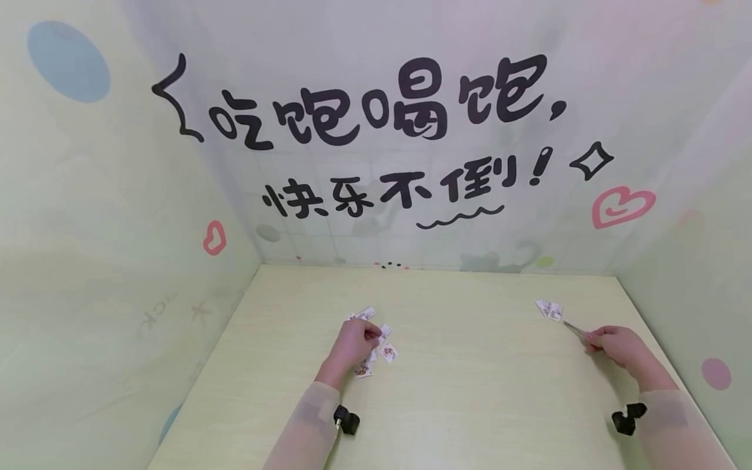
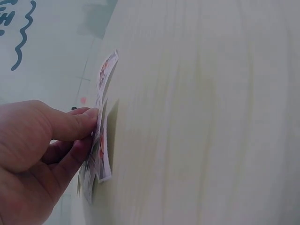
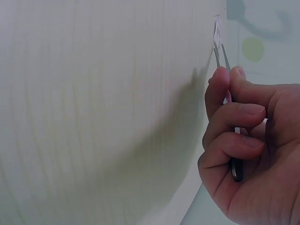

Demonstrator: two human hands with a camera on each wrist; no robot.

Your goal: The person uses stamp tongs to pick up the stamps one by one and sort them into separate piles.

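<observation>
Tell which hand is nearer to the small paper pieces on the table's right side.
Right. The right hand is close by, its tweezers pointing at these paper pieces. The left hand is farther off across the table, at another cluster.

Tabletop (image 1: 458,398): pale yellowish, faint wood grain. Back wall (image 1: 364,39): whitish, printed with bold black Chinese lettering (image 1: 421,98); pink heart (image 1: 623,207) near its right edge. Left wall (image 1: 117,196): pale greenish, large blue dot (image 1: 68,61) high up. Right wall (image 1: 681,294): similar tint, mauve dot (image 1: 716,373) low. Light diffuse, shadows soft.
</observation>
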